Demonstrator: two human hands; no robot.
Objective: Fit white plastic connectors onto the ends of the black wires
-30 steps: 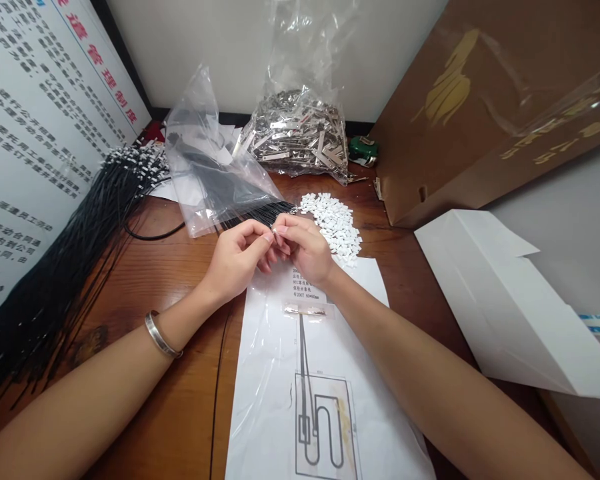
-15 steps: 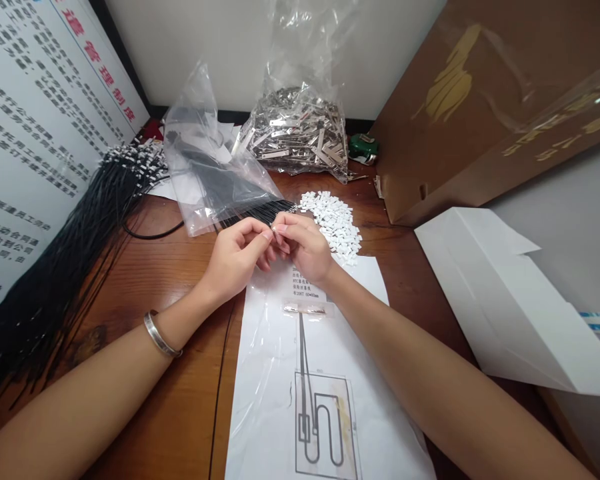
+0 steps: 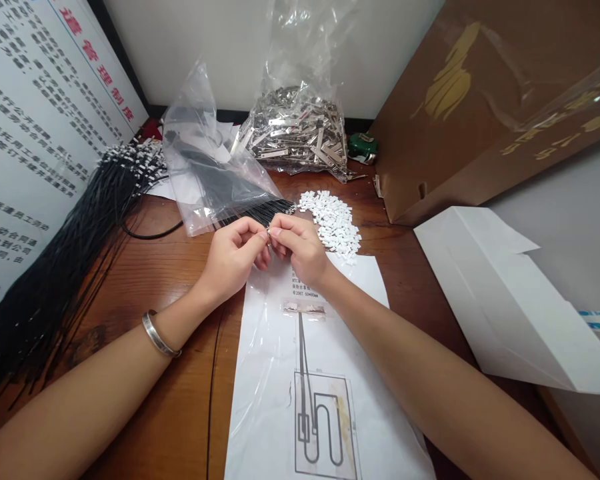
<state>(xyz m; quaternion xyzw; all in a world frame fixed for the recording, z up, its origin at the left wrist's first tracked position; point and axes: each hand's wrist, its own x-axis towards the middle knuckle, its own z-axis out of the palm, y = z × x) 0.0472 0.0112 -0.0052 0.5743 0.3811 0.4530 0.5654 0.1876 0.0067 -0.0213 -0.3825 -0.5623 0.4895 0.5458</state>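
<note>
My left hand (image 3: 235,257) is closed in a pinch, with its fingertips meeting those of my right hand (image 3: 300,247) above the top of the paper sheet. A thin black wire (image 3: 211,393) runs up the table and passes behind my left wrist; its upper end appears to be in the left fingers. My right thumb and forefinger are pinched on something tiny at the meeting point, mostly hidden. Just beyond the right hand lies a pile of small white plastic housings (image 3: 337,223). Black wires with metal ends (image 3: 265,212) lie behind the fingers, partly under a clear bag (image 3: 195,193).
A printed drawing sheet (image 3: 265,373) lies below my hands. At the back stands a clear bag of metal strips (image 3: 300,133) beside a green tool (image 3: 363,148). A bundle of black wires (image 3: 55,267) fills the left. A brown box (image 3: 430,153) and white folded card (image 3: 500,300) stand right.
Both hands have shifted slightly left, still pinched together. A small bright bit now shows between the fingertips. The black wire on the table has slid a little left.
</note>
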